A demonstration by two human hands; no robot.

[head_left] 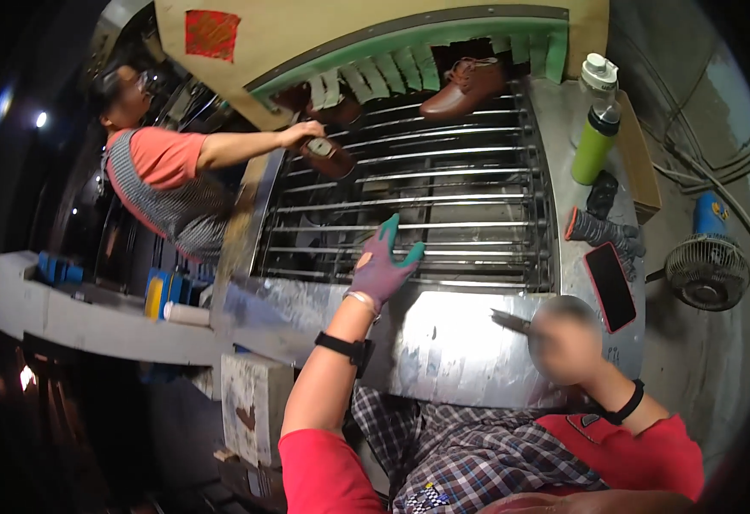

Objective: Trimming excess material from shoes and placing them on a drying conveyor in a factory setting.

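My left hand [383,265], in a purple glove with green fingertips, reaches over the near edge of the metal roller rack [478,203]. Its fingers are spread and nothing is in them. Over the bare sheet-metal ledge [443,343], my right hand [566,340] is closed on a narrow dark metal tool [510,321] whose tip points left. A blur covers most of that hand, so the tool's exact kind is hidden. At the rack's far end, a brown lace-up shoe [467,88] rests beneath the strip curtain.
A co-worker [161,171] at the left holds another brown shoe [328,158] over the rack. Along the right ledge are a green bottle [595,146], a grey glove [599,229] and a red-edged phone [611,287]. Beyond it stands a small fan [707,270].
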